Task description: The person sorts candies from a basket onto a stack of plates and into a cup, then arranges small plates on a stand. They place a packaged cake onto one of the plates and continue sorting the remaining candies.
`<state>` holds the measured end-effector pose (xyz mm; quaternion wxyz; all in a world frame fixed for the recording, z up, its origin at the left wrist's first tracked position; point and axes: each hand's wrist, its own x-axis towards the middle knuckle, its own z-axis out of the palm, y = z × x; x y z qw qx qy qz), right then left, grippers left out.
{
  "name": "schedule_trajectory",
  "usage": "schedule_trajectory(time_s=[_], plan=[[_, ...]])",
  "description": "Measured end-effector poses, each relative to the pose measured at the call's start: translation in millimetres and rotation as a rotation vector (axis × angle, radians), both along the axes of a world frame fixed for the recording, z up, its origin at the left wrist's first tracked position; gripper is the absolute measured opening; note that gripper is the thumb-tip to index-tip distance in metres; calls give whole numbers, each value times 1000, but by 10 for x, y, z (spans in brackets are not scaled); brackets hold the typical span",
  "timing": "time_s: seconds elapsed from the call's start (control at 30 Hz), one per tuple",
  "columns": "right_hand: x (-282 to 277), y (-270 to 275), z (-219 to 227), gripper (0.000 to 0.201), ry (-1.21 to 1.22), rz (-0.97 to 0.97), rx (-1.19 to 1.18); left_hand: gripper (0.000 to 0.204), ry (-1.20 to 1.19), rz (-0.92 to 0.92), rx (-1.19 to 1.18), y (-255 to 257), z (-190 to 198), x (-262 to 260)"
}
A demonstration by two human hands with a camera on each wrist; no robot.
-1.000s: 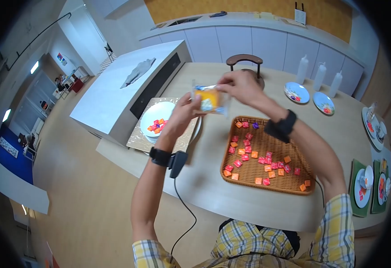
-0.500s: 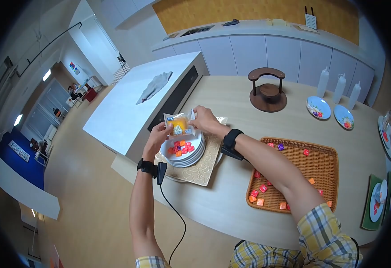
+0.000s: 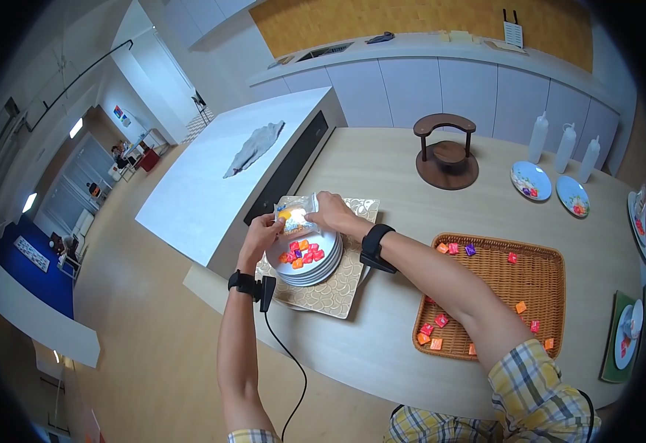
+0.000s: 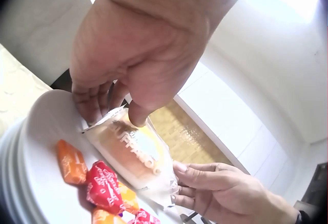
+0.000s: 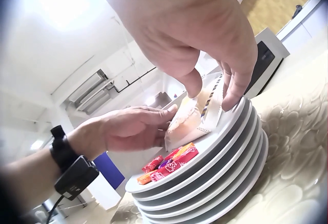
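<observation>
Over the back part of a stack of white plates (image 3: 323,277), both hands hold a wrapped bread or cake (image 4: 130,149) in a clear, printed plastic packet. My left hand (image 3: 261,236) pinches one end of the packet between thumb and fingers. At the opposite end, my right hand (image 3: 333,213) pinches the edge, its fingertips right at the plate's rim. Several red, orange and purple wrapped candies (image 3: 306,257) lie on the top plate, just in front of the packet. Under the stack is a gold patterned square board (image 3: 337,295).
To the right stands a wicker basket (image 3: 500,275) with scattered candies, partly hidden by my right arm. A dark wooden stand (image 3: 447,173), white squeeze bottles (image 3: 538,139) and blue plates (image 3: 531,177) are farther back. A white box-like unit (image 3: 190,199) with grey cloth (image 3: 255,149) borders the left.
Both hands have brought the packet from above the table near the basket to the plate stack and lowered it onto the top plate's far side. The head view has shifted left.
</observation>
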<state>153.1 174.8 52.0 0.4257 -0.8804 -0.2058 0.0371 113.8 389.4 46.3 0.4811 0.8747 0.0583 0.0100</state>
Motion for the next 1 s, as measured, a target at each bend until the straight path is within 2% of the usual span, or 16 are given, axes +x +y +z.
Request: schedule_trajectory(time_s=[0.13,0.27,0.33,0.5,0.63,0.7,0.8,0.9,1.0], plan=[[-14,32,-45,46,30,6,22,34,-61,18,40,32,-86,39],[-35,45,-130,47,-117,-47,33,41,-50,2,43,18,-73,18],[-47,14,-127,46,-168,-82,45,47,-46,52,45,-20,-47,-33],[-129,-201,13,45,29,-26,21,48,-60,61,32,-11,9,-97],[-108,-200,-131,45,-5,-83,103,44,-107,124,5,-44,47,-189],[-136,-207,-115,34,-25,-132,105,43,-112,150,-9,-38,43,-240],[-145,-252,-123,32,-52,-138,120,41,-128,198,-27,3,9,-303],[-142,-357,-80,42,34,-97,44,41,-147,230,-27,-12,48,-398],[-220,-592,2,41,39,-117,46,38,-242,239,-49,-84,-10,-357]])
